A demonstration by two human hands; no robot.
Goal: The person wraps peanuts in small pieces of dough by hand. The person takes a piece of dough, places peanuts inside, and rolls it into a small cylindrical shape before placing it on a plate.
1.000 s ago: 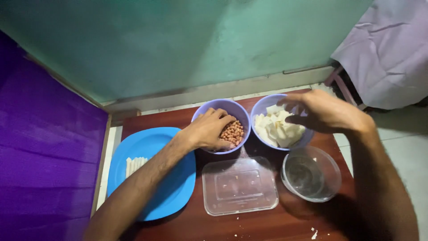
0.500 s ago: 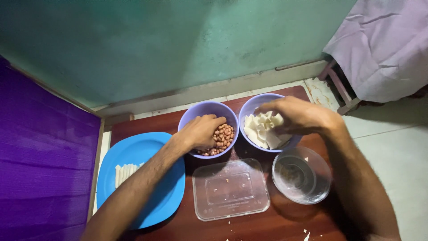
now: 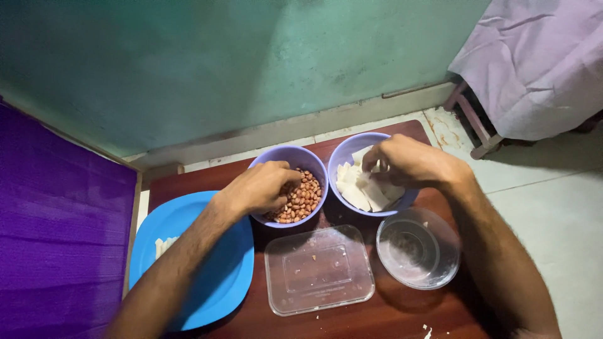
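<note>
Seen from the head camera, the person's left hand (image 3: 260, 187) dips into a lilac bowl of peanuts (image 3: 309, 164), fingers curled down among the reddish-brown nuts (image 3: 303, 198); whether the fingers have closed on any nuts cannot be told, since the fingertips are hidden in the pile. The right hand (image 3: 408, 164) reaches into a second lilac bowl (image 3: 347, 150) just to the right of the first, the two bowls almost touching. Its fingers are pinched together on a pale, flat piece of food (image 3: 375, 167) at the top of the heap of similar white slices (image 3: 359, 191) that fills this bowl.

Below the right hand, toward the person, stands a round clear glass bowl (image 3: 418, 248). Below the left hand's bowl, and just left of the glass bowl, lies a clear rectangular plastic container (image 3: 319, 270), flat on the surface with a few crumbs inside it. Left of the left forearm sits a blue plate (image 3: 220, 282), partly covered by the arm, with a few pale strips (image 3: 164, 246) on its left part.

All of this rests on a dark red-brown wooden table (image 3: 402, 317). Beyond the bowls rises a green wall (image 3: 239, 63); a purple cloth (image 3: 56, 238) hangs at the far left, and a pale lilac cloth (image 3: 540, 63) covers furniture at the upper right.
</note>
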